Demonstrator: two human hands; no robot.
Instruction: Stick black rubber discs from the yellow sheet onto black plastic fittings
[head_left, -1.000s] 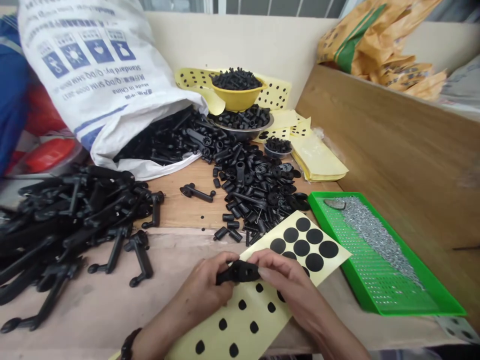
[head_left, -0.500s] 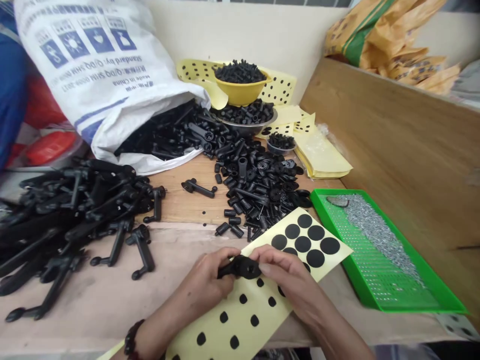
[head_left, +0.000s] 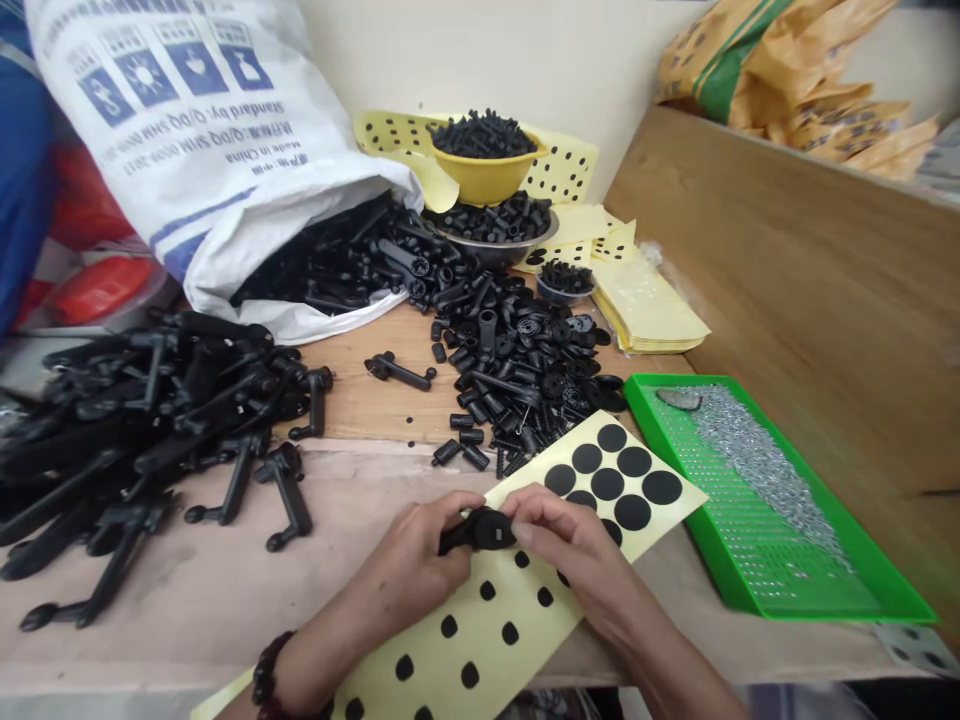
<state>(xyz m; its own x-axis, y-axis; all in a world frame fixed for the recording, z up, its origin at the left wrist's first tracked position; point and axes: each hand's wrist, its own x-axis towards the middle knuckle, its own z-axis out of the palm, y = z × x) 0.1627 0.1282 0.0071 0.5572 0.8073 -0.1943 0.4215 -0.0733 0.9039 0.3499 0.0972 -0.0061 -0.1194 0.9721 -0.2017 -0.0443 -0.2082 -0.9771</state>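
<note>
Over the last second the black part [head_left: 491,528] has turned slightly, its round end now facing up with a pale spot showing, so it seems mid-handling, just above the dotted sheet [head_left: 435,660] on the counter [head_left: 225,585]. The left hand [head_left: 420,555] closes thumb and fingers round the narrow end; the right hand [head_left: 574,540], fingers curled, pinches the round end, nearly meeting it.

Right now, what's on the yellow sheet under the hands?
Black dots, larger at the far end. The left hand, right hand and black part between them cover some of the sheet; that area is hidden.
</note>
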